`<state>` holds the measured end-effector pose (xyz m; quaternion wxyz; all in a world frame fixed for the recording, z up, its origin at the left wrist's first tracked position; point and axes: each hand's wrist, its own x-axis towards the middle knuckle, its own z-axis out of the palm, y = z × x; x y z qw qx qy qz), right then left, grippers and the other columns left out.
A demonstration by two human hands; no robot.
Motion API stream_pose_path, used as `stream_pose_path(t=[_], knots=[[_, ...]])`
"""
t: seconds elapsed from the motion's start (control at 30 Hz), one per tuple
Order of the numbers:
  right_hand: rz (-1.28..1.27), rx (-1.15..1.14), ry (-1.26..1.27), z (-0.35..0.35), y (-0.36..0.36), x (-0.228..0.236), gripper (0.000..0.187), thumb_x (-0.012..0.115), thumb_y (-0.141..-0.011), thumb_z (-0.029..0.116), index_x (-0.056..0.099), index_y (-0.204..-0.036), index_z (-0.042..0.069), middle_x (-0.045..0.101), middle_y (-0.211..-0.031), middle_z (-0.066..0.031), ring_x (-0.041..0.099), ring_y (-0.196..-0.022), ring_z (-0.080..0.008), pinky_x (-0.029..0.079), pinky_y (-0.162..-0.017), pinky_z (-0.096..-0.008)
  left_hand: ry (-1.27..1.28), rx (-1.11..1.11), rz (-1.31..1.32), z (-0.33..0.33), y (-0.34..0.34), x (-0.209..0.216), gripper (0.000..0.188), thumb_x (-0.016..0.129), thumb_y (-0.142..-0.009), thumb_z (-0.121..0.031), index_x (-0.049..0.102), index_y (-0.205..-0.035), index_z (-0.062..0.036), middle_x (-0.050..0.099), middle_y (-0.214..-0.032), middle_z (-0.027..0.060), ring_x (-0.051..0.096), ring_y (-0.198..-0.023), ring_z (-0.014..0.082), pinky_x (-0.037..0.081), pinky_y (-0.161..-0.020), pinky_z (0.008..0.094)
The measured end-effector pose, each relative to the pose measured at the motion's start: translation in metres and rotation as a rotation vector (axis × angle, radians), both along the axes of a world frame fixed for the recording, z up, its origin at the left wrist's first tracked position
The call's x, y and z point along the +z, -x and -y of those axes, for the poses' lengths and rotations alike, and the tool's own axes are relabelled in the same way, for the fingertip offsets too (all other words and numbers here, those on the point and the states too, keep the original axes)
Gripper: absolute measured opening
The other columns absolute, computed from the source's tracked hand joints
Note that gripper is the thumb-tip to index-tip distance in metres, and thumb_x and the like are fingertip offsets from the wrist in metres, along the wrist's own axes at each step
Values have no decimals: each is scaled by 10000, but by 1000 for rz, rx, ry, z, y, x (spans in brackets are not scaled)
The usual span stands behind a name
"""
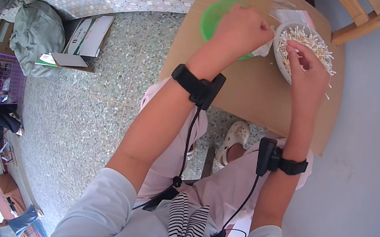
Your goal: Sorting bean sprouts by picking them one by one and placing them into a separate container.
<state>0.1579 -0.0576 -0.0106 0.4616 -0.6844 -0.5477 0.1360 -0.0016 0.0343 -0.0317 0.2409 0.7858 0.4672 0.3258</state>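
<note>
Left hand (245, 29) curls over the green bowl (210, 20); right hand (310, 75), apart from it, bends over cotton swabs (310, 38) in the pale bowl (276, 52); grips cannot be told. Swabs, presumably light and bendable, suit mid-stick pinching.

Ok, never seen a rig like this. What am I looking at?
No machine: a person works bare-handed. The single picture comes from a wide fisheye camera worn on their head, looking down, so straight edges bend. Both arms wear black straps with small boxes. The surface is a brown cardboard-like sheet. On it stand a round green plastic bowl and a round whitish bowl heaped with pale cotton swabs. The left hand is over the green bowl, the right hand over the swabs. What either one holds, if anything, can't be made out.
</note>
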Motion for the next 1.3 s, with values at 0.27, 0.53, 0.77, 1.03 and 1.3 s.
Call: stream_pose_path(t=[0.27, 0.53, 0.77, 1.03, 1.3], knots=[[-76, 89, 104, -4, 10, 2, 212, 701, -873, 231, 761, -1037, 112, 717, -797, -69, 623, -666, -115, 486, -643, -258, 163, -79, 233, 2, 1, 8, 268, 699, -808, -315, 748, -800, -51, 694, -901, 142, 651, -864, 292, 494, -832, 368], [-286, 201, 60, -7, -8, -9, 208, 703, -877, 195, 760, -1040, 80, 676, -755, -5, 569, -679, -54, 443, -635, -209, 329, -142, 237, 4, 0, 18, 281, 653, -842, -306, 753, -908, -51, 718, -969, 81, 654, -904, 184, 484, -846, 307], [-221, 170, 41, -12, 2, -16, 221, 707, -877, 198, 751, -1050, 69, 646, -734, -22, 510, -607, -66, 409, -570, -229, 443, -168, 330, 1, -1, 24, 300, 646, -855, -315, 756, -936, -48, 722, -1018, 24, 635, -936, 119, 467, -848, 259], [-240, 236, 104, -10, 2, -5, 310, 711, -881, 228, 701, -1148, 71, 639, -843, -15, 558, -673, -76, 435, -612, -238, 436, -157, 355, 2, 3, 22, 296, 638, -860, -319, 744, -894, -45, 716, -958, 25, 625, -896, 94, 470, -815, 250], [77, 337, 200, -4, -4, -9, 281, 682, -881, 249, 647, -1133, 132, 658, -874, -35, 621, -695, -157, 478, -636, -305, 336, -119, 272, 5, 3, 21, 290, 647, -845, -334, 746, -898, -66, 718, -871, 59, 653, -823, 143, 496, -757, 292]])
